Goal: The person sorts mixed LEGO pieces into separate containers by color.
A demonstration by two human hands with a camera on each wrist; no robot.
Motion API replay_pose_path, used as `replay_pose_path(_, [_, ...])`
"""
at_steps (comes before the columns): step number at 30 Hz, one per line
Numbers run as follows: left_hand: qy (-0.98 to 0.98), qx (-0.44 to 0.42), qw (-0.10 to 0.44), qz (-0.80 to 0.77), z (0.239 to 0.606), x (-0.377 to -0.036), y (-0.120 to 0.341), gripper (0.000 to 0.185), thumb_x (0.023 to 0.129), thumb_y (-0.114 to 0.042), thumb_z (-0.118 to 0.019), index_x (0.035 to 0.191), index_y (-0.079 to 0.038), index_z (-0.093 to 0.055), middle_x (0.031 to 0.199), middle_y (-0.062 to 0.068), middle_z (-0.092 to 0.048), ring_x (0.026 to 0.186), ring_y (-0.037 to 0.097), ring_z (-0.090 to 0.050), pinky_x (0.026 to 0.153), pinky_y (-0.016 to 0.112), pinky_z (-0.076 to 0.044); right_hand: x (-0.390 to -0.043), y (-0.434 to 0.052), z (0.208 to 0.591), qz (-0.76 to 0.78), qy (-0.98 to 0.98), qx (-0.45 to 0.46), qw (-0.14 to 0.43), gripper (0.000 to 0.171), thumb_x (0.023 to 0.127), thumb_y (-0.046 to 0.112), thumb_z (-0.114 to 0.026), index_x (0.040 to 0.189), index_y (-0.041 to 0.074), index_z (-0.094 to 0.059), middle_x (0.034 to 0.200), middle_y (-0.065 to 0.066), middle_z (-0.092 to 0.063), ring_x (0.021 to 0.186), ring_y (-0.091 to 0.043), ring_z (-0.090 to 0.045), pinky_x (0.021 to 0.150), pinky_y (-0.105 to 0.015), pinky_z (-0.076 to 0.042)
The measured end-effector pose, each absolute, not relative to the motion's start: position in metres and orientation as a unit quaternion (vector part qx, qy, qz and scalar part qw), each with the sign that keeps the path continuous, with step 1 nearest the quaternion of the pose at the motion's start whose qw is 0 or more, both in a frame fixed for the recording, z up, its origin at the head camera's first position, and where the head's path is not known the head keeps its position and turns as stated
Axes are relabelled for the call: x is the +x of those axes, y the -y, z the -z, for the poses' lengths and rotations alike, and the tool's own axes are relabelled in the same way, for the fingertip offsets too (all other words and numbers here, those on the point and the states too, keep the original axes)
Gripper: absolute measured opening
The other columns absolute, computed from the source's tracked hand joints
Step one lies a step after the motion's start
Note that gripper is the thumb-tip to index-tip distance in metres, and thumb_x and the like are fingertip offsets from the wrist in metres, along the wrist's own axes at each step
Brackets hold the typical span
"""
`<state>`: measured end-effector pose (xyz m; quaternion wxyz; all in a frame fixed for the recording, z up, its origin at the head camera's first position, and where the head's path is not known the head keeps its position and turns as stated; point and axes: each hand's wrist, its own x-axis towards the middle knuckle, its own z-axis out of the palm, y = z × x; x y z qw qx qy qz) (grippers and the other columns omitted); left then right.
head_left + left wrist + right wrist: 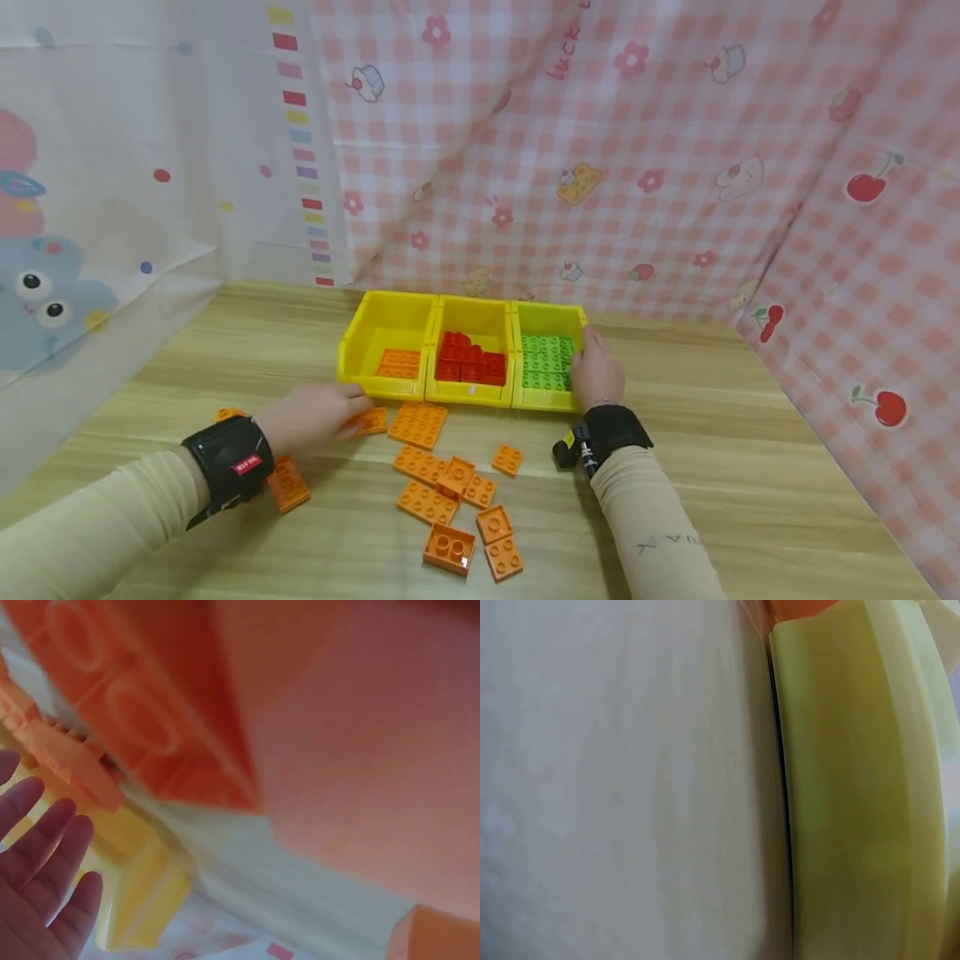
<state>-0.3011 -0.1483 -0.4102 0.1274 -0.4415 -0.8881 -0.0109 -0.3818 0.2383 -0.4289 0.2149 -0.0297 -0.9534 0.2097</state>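
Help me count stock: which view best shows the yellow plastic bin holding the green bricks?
The head view: the yellow plastic bin of green bricks appears whole, rightmost of three, with the right hand on its right edge. The right wrist view shows only a blurred pale-yellow wall, likely that bin. The left wrist view's yellow plastic is unidentifiable.

Bright, even light with soft shadows; both wrist views are badly blurred.

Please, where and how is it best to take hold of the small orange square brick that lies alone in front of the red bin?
Probably pinch the small orange brick from above, fingers on two opposite side walls. It lies flat with its studs up and the table is bare all round it.
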Motion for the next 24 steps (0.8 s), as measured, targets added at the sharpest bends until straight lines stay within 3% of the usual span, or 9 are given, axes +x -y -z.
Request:
replay_pose_path(11, [0.904, -0.42, 0.075, 0.031, 0.416, -0.301, 0.143, 0.015, 0.082, -0.014, -0.071, 0.092, -0.01, -0.061, 0.08, -0.005, -0.051, 0.066, 0.01, -0.047, 0.06, 0.03, -0.045, -0.381, -0.238, 0.429, -0.213, 0.953, -0.038, 0.211, 0.047, 0.094, 0.007, -0.05, 0.14, 0.001, -0.039, 0.135, -0.014, -0.047, 0.12, -0.029, -0.048, 0.099, -0.042, -0.038])
replay_pose_path(24, [0.892, -0.433, 0.118, 0.046, 0.376, -0.327, 0.133, 0.025, 0.079, -0.01, -0.073, 0.103, -0.008, -0.064, 0.092, -0.001, -0.057, 0.077, 0.014, -0.056, 0.072, 0.032, -0.05, -0.382, -0.239, 0.428, -0.219, 0.954, -0.041, 0.199, 0.047, 0.095, 0.008, -0.049, 0.141, 0.002, -0.038, 0.137, -0.013, -0.047, 0.123, -0.028, -0.046, 0.1, -0.041, -0.036])
